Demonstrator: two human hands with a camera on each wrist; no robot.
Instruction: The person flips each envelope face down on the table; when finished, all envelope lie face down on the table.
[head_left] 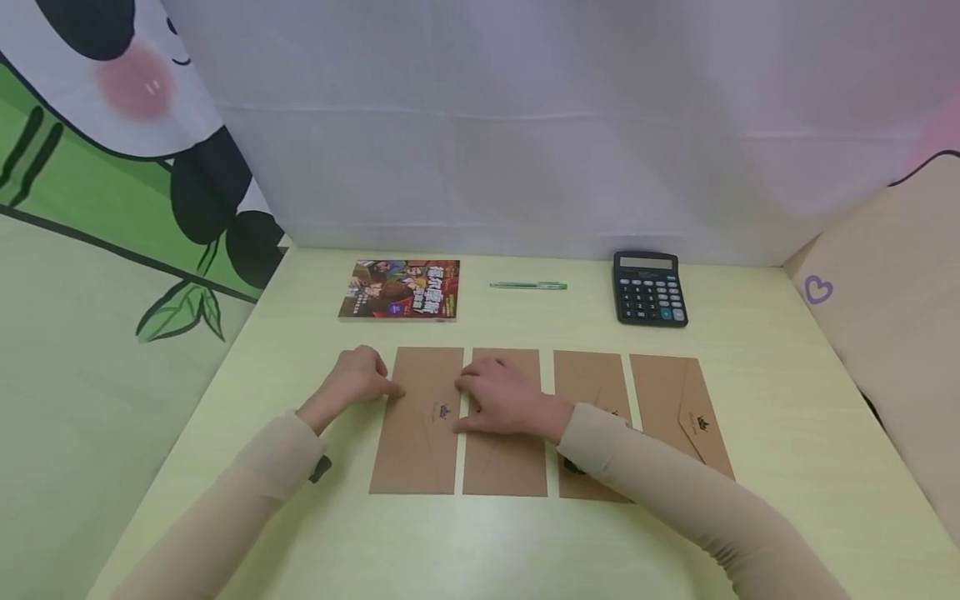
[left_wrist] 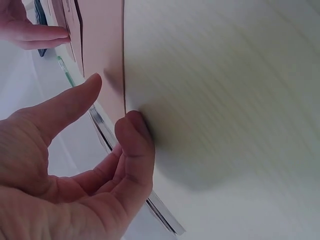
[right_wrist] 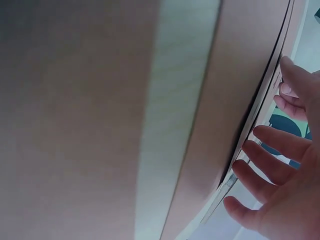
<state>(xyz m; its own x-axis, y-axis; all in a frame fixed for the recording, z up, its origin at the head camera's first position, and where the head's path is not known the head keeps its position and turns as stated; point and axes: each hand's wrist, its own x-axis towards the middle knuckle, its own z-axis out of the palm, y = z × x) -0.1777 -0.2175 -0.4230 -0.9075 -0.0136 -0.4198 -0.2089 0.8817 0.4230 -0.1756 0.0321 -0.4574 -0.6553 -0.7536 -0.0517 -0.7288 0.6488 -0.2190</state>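
Note:
Several brown paper envelopes lie flat in a row. My left hand (head_left: 354,377) is at the left edge of the leftmost envelope (head_left: 412,450). Its thumb is over the paper and its bent index finger is by the edge, with a gap between them in the left wrist view. Over the second envelope (head_left: 504,467) my right hand (head_left: 504,397) reaches left, its fingers spread at the strip between these two envelopes. My right forearm passes above the third envelope (head_left: 588,375) and partly covers the rightmost envelope (head_left: 660,383). Crown prints show on some envelopes.
Behind the row, a comic-covered book (head_left: 401,289) lies at the left and a green pen (head_left: 528,286) in the middle. A black calculator (head_left: 649,289) is at the back right. A white cloth (head_left: 525,167) rises along the table's (head_left: 465,550) far edge.

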